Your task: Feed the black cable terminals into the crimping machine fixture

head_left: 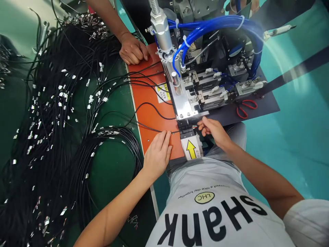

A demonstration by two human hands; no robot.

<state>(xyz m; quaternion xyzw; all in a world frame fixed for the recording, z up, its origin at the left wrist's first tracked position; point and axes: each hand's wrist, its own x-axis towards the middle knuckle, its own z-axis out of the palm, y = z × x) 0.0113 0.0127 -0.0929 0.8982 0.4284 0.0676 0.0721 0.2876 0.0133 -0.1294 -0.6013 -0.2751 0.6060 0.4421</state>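
Note:
My left hand (157, 153) lies flat on the orange plate (149, 109), fingers together, pressing a thin black cable (164, 131) that runs right into the machine's black clamp (187, 127). My right hand (212, 129) sits just right of that clamp, fingers pinched on the cable's small coloured wire ends (194, 126). A block with a yellow arrow label (191, 148) stands just below the clamp, between my hands.
A large heap of black cables with silver tags (51, 120) covers the green table at left. Another person's hand (132, 49) rests on the plate's far end. The machine carries blue air hoses (213, 25) and a silver cylinder (161, 31). Red scissors (245, 108) lie at right.

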